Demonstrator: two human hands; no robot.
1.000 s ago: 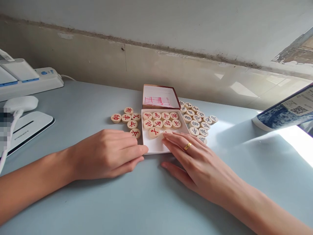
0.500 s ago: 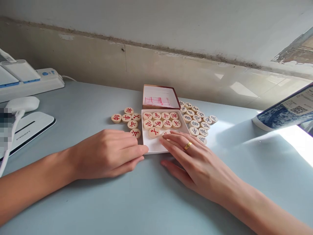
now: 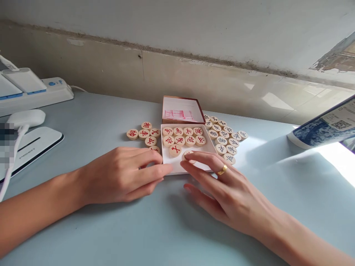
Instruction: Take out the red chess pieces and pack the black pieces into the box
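Observation:
Several Chinese chess pieces with red characters [image 3: 179,140] lie in rows in a shallow white box [image 3: 174,164]. My left hand [image 3: 127,173] is at the box's near left corner, its index fingertip over the rim and its thumb outside the front wall. Its curled middle finger is beside the left wall, partly covering a red piece [image 3: 154,149]. My right hand [image 3: 219,181], with a gold ring, has two fingertips on a Chinese chess piece [image 3: 189,156] in the box's front part. Its thumb is apart, outside the box.
Behind the box stands its open lid [image 3: 181,109]. More red pieces [image 3: 145,133] lie left, black-marked pieces [image 3: 224,134] right. A blue patterned cup [image 3: 324,122] is at far right. A power strip [image 3: 52,92] and a white device [image 3: 39,147] are at left, a wall behind.
My right fingers have drawn back a little, uncovering more of the piece under them. My left middle finger has bent and lifted, while the index fingertip has moved slightly further over the box's rim.

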